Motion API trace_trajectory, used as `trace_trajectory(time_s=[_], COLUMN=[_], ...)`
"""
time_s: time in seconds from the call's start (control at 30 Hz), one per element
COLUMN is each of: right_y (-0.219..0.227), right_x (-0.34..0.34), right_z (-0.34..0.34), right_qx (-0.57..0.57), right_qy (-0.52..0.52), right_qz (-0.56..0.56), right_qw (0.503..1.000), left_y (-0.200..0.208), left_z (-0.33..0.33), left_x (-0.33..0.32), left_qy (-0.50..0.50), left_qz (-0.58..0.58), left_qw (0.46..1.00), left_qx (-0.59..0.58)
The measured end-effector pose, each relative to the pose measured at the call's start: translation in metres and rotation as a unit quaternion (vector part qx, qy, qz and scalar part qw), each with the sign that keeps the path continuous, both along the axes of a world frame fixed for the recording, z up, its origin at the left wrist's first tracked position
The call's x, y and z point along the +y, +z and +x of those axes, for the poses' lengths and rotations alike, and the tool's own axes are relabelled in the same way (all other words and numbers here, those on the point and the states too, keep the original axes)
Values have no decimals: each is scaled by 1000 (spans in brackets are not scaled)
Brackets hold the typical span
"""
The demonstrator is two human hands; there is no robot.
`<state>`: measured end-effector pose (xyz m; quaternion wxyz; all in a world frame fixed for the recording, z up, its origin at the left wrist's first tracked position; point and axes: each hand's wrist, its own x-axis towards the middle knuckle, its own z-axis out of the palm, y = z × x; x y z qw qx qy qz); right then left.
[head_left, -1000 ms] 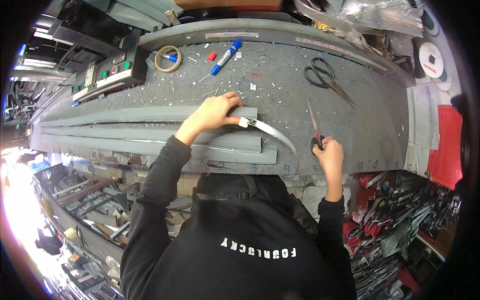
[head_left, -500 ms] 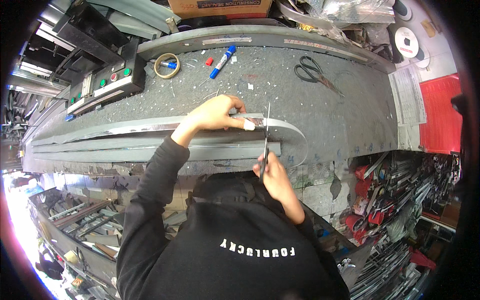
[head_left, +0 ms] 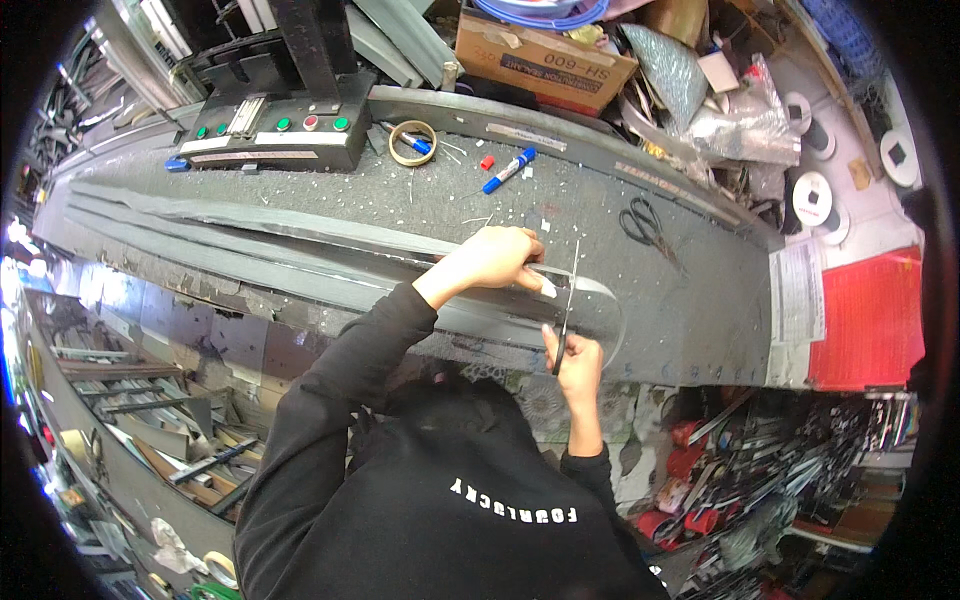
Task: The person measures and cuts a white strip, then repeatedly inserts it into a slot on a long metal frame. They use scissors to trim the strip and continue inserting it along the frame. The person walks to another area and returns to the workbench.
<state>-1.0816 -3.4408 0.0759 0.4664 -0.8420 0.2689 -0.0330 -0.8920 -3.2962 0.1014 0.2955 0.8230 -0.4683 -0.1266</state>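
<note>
Clear room: right end of the surface (head_left: 715, 335), past the looped pale band (head_left: 595, 286); hands can pass there. The band bows out right of the right hand (head_left: 578, 362), closing that side near the front edge. Gap between right hand and left hand (head_left: 505, 260) is tight, scissors (head_left: 571, 300) standing in it. Left side blocked lengthwise by grey strips (head_left: 300, 222). Behind them, a lane runs up to the control box (head_left: 270, 150), tape roll (head_left: 404, 157) and marker (head_left: 510, 170). Second scissors (head_left: 645, 225) and raised ledge (head_left: 690, 185) limit rear right.
</note>
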Motion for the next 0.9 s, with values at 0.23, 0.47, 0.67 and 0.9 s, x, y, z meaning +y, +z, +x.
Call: trace_trajectory(time_s=[0.23, 0.47, 0.67, 0.9], right_y=[-34, -5, 14, 25], right_x=[-32, 10, 188, 527], right_z=[-38, -17, 72, 200], right_qx=[-130, -143, -69, -12], right_qy=[-230, -48, 73, 292], right_qz=[280, 317, 192, 168], right_qw=[923, 936, 976, 942], left_y=[-10, -42, -43, 14], left_z=[4, -57, -60, -114], left_x=[-13, 87, 382, 744], left_qy=[101, 99, 388, 700], left_qz=[-52, -295, -319, -351], left_qw=[986, 947, 861, 586], left_qx=[-126, -75, -83, -208])
